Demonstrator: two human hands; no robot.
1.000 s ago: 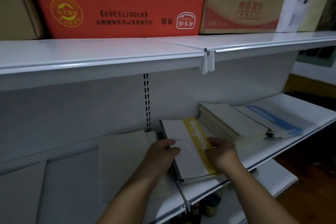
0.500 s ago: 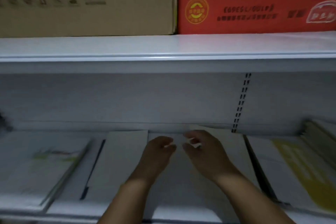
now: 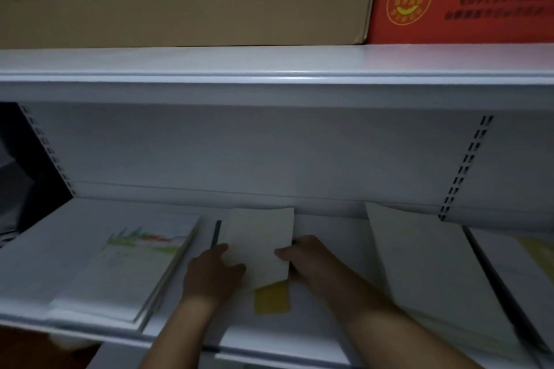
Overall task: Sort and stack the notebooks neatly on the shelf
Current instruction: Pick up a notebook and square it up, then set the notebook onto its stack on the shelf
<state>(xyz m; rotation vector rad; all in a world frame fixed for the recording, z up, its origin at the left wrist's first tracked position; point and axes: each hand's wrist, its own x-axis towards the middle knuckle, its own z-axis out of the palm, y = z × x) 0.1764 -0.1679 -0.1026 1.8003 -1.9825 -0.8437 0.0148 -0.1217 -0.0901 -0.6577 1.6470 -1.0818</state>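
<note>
Head view: the view has swung left along the shelf (image 3: 90,213) since a second ago, when both hands worked at a yellow-banded book in the next bay to the right. Half a second ago they hovered close together over the middle of this bay with nothing clearly held. Now they hold a pale notebook (image 3: 260,243) between them, about midway along the shelf and nearer its front edge than its back. The left hand (image 3: 212,272) pinches its left edge, thumb on the cover. The right hand (image 3: 308,260) pinches the right edge the same way. A yellow patch shows below the notebook's near end; I cannot tell whether it belongs to this cover or to one beneath.

A printed stack (image 3: 132,263) lies toward the shelf's left end and a plain white stack (image 3: 428,272) toward the right. This looks like a pick for sorting, with the notebook not yet placed on either stack.
</note>
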